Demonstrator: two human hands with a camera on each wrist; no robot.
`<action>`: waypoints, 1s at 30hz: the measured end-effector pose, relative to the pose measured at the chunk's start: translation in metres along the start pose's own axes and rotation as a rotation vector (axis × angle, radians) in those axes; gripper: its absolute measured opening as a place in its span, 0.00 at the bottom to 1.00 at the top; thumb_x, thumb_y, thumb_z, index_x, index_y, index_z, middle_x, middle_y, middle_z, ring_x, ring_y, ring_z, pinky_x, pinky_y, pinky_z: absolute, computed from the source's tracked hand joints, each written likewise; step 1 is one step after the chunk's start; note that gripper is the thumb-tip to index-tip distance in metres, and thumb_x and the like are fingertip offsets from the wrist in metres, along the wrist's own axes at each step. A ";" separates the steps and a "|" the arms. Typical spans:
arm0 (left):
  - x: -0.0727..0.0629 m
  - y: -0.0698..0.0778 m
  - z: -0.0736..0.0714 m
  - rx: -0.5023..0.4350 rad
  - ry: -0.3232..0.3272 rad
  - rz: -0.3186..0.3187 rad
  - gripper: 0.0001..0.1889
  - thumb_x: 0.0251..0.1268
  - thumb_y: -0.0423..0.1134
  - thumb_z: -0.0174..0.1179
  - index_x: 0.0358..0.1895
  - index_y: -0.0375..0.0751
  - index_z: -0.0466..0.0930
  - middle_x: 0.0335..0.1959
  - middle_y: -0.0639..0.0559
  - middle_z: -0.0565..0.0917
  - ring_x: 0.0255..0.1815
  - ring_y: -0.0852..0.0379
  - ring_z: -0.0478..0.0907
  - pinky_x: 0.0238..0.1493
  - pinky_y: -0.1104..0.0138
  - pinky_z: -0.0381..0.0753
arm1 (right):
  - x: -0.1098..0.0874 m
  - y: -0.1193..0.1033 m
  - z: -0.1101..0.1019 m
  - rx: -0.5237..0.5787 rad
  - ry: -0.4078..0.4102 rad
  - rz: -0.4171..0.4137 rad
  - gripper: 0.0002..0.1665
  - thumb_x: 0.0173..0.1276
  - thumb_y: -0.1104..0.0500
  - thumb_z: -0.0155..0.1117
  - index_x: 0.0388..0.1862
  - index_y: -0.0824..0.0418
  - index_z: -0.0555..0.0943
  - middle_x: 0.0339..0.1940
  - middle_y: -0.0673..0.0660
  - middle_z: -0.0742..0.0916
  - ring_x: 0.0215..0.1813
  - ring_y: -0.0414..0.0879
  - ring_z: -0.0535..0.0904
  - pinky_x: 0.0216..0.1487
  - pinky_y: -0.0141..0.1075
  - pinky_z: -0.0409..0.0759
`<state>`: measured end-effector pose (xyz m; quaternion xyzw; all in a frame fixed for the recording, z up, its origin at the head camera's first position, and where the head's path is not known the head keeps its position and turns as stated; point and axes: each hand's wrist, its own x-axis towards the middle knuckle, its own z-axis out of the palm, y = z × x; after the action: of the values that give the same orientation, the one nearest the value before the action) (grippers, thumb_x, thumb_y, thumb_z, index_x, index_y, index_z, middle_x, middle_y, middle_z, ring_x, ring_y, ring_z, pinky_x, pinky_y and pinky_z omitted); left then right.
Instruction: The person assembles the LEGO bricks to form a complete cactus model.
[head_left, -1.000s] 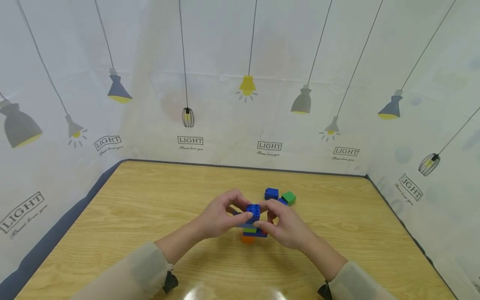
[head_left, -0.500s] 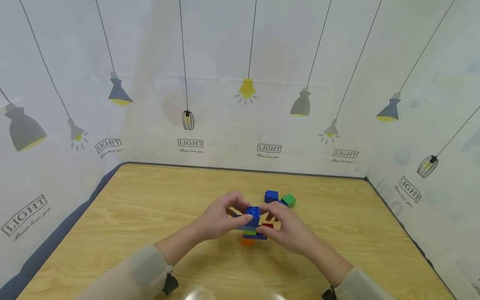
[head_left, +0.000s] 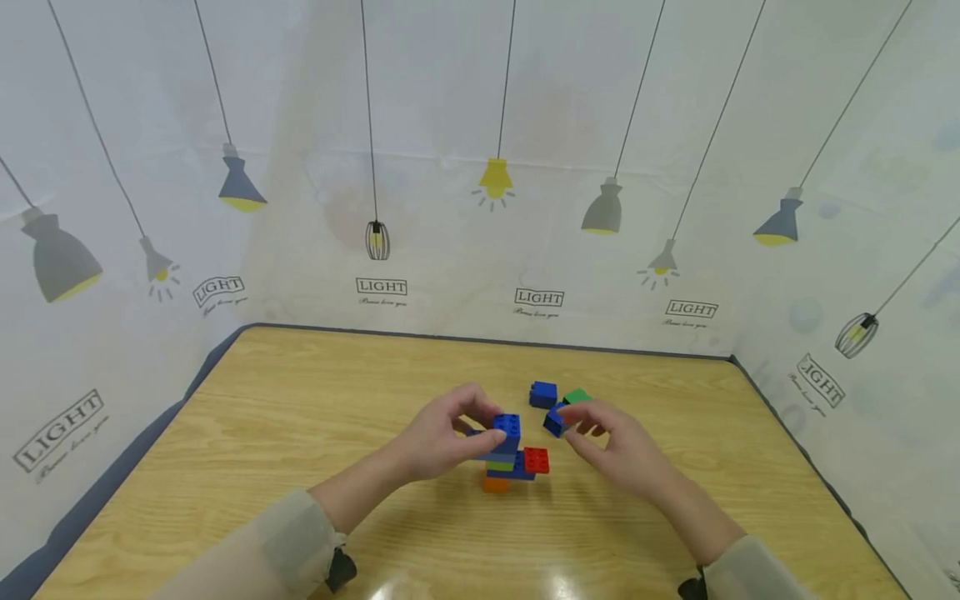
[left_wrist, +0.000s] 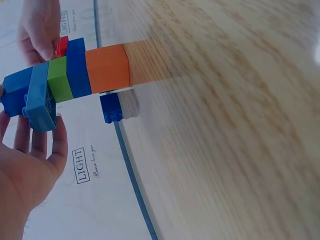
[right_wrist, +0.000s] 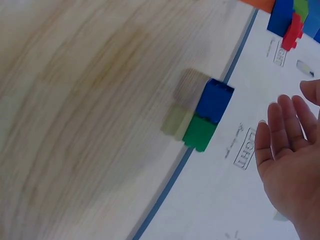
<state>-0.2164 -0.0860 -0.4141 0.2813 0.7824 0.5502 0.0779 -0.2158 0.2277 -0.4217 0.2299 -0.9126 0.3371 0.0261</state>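
A toy building-brick stack stands on the table: an orange brick (left_wrist: 107,68) at the base, then a blue brick (left_wrist: 78,67), a green brick (left_wrist: 60,80), a lighter blue brick (left_wrist: 41,102) jutting left, and a blue brick (head_left: 507,430) on top. On the right, a red brick (head_left: 536,460) sits on the lower blue one. My left hand (head_left: 442,432) pinches the top blue brick between thumb and fingers. Apart from the stack, my right hand (head_left: 628,452) has its fingers loosely bent and nothing in it; its fingertips overlap a loose blue brick (head_left: 553,422) in the head view.
Behind the stack lie another loose blue brick (head_left: 543,395) and a green brick (head_left: 576,396), close to the one by my right fingertips. A wall sheet (head_left: 442,250) printed with lamps rises along the back and sides of the wooden table (head_left: 322,375).
My right hand has left the stack and moved right towards the loose bricks, uncovering the red brick. My left hand stays at the top blue brick.
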 end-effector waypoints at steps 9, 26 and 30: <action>0.000 -0.001 0.001 -0.010 -0.004 -0.001 0.10 0.79 0.44 0.68 0.55 0.48 0.82 0.55 0.52 0.87 0.59 0.54 0.83 0.62 0.56 0.84 | 0.005 0.025 -0.007 -0.007 -0.064 0.129 0.15 0.83 0.56 0.66 0.63 0.58 0.86 0.57 0.51 0.90 0.54 0.44 0.83 0.55 0.37 0.84; -0.001 0.001 0.000 -0.002 0.002 -0.002 0.10 0.79 0.44 0.67 0.55 0.48 0.81 0.55 0.52 0.86 0.59 0.54 0.83 0.62 0.53 0.85 | 0.018 0.051 -0.016 -0.025 -0.084 0.177 0.18 0.85 0.55 0.64 0.66 0.62 0.84 0.61 0.59 0.89 0.56 0.50 0.84 0.55 0.43 0.84; -0.001 0.000 0.000 -0.008 0.000 0.000 0.10 0.79 0.43 0.67 0.55 0.48 0.81 0.56 0.51 0.86 0.59 0.54 0.83 0.62 0.52 0.85 | 0.026 0.054 -0.018 -0.028 -0.087 0.184 0.19 0.85 0.56 0.63 0.68 0.61 0.83 0.65 0.62 0.87 0.58 0.54 0.84 0.53 0.46 0.86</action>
<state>-0.2151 -0.0862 -0.4140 0.2810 0.7801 0.5533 0.0790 -0.2647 0.2649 -0.4351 0.1594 -0.9348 0.3148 -0.0414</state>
